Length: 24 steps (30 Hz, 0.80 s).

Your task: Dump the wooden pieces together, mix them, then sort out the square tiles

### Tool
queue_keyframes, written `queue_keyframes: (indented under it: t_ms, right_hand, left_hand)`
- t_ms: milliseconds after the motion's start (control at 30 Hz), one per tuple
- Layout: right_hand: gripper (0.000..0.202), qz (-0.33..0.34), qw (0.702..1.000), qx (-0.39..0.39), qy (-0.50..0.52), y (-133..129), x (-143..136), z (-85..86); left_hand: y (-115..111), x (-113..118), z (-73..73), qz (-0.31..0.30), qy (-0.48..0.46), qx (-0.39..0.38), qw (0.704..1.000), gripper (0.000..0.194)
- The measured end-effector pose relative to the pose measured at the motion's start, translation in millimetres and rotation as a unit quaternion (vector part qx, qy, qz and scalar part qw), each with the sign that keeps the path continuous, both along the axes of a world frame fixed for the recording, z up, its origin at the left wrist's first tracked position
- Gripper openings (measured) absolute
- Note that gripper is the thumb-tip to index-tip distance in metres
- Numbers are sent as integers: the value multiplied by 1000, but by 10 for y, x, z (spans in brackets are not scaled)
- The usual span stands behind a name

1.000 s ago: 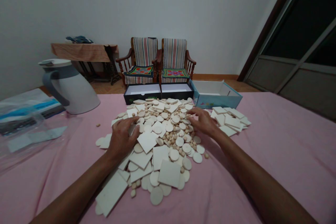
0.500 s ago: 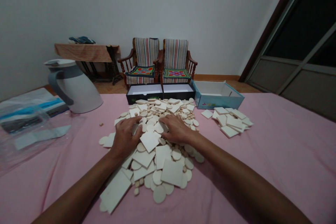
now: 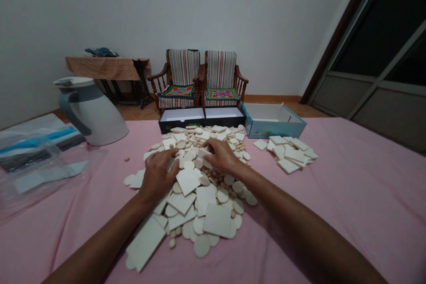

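A heap of pale wooden pieces, with square tiles (image 3: 217, 219), round discs (image 3: 202, 246) and small beads (image 3: 172, 243), spreads over the pink cloth (image 3: 333, 213). My left hand (image 3: 159, 169) rests on the heap's left side, its thumb and fingers apart. On the other side, my right hand (image 3: 220, 155) pinches a pale square piece (image 3: 203, 153) between thumb and fingers. Small beads and discs show just beneath that hand. Part of the held piece is hidden by my fingers.
Two black trays (image 3: 182, 123) and a light blue box (image 3: 276, 129) stand behind the heap. Several square tiles lie in a separate pile (image 3: 291, 154) at right. At left are a white jug (image 3: 103, 120) and clear plastic packaging (image 3: 49, 173). Two armchairs (image 3: 219, 75) stand beyond.
My right hand has lifted slightly with the square piece, uncovering small beads beneath. My left hand stays almost in place. The whole view has shifted a little.
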State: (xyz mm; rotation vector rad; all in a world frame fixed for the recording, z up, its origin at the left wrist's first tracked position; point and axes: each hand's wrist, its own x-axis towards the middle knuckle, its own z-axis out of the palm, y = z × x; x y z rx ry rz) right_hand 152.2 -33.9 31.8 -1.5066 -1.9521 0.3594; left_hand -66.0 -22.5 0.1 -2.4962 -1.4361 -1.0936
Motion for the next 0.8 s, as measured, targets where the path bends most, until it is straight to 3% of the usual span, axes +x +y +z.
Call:
queue_keyframes:
  t_ms: [133,267,367,500,633,800]
  right_hand:
    - [19,-89,994,47,48,-59,560,14]
    - [20,-226,974,27,20,-147,1348,-97]
    - [21,-319,948,1,-19,-223,1742,-221]
    - [26,-350,934,-4,-79,-294,1872,-340]
    - [29,-367,920,34,-135,-347,1829,-302]
    - [27,-298,929,-8,-220,-406,1704,-201]
  left_hand:
    - [2,3,0,0,-5,3,1000,34]
    - [9,9,-5,2,-11,2,1000,34]
    - [12,8,-2,2,-7,-1,1000,34]
    - [23,-4,-7,2,1,11,1000,34]
    - [35,-15,-22,4,10,21,1000,34]
    - [26,-9,-12,4,9,12,1000,35]
